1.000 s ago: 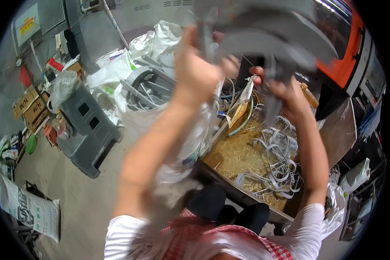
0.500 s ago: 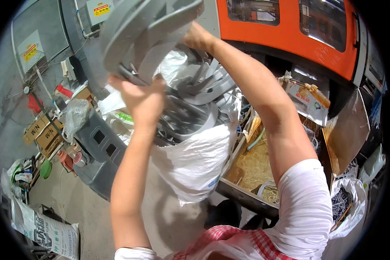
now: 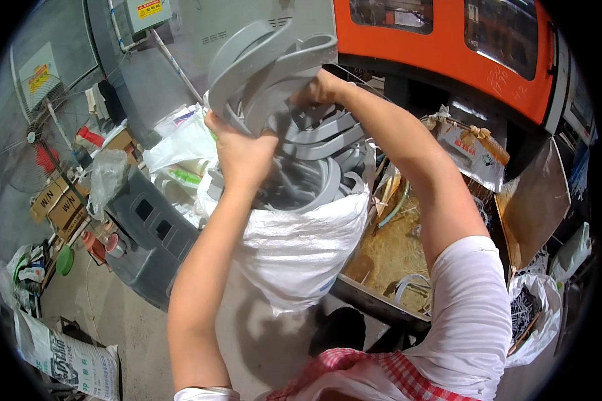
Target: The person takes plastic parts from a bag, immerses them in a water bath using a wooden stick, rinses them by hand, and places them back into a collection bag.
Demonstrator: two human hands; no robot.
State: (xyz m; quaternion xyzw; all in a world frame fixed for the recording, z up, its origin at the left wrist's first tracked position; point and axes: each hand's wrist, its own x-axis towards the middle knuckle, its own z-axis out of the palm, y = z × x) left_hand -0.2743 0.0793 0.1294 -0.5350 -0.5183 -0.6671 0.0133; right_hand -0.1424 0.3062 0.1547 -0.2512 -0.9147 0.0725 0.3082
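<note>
Both my hands grip a bundle of curved grey plastic pieces [image 3: 257, 73], shaped like nested bands, at the mouth of a white woven sack [image 3: 297, 237]. My left hand [image 3: 241, 152] is closed round the lower left side of the bundle, thumb toward the sack. On its right side my right hand [image 3: 322, 88] is closed too, its fingers partly hidden behind the bands. More grey curved pieces [image 3: 308, 184] fill the sack's mouth directly below. Whether the held bundle touches them, I cannot tell.
A dark grey plastic bin-like body [image 3: 147, 234] stands left of the sack. To the right lies an open metal tray [image 3: 381, 297] with yellowish liquid and scraps. An orange machine [image 3: 441, 50] stands behind it. A filled sack [image 3: 80, 357] lies at lower left.
The grey bundle has come down and to the right, closer to the sack's mouth, with both hands still on it. The view has shifted slightly.
</note>
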